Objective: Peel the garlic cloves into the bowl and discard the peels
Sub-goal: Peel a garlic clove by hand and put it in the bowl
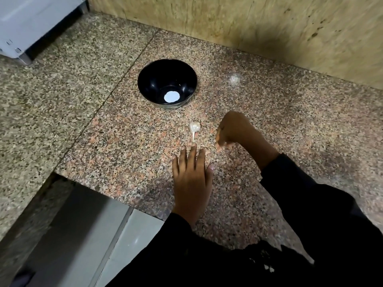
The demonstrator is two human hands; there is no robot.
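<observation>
One garlic bulb (194, 127), whole, unpeeled, stalk pointing to the near edge of the granite counter (83, 104), lying mid-counter. One black bowl (149, 79), upright, just beyond the garlic toward the back wall (269, 27); a white round glint shows at its bottom. Left hand (191, 179): flat on the counter, fingers straight and spread, middle fingertip just short of the stalk, holding nothing. Right hand (234, 129): just right of the garlic, fingers curled downward, blurred; cannot tell whether it grips anything. Both sleeves black.
</observation>
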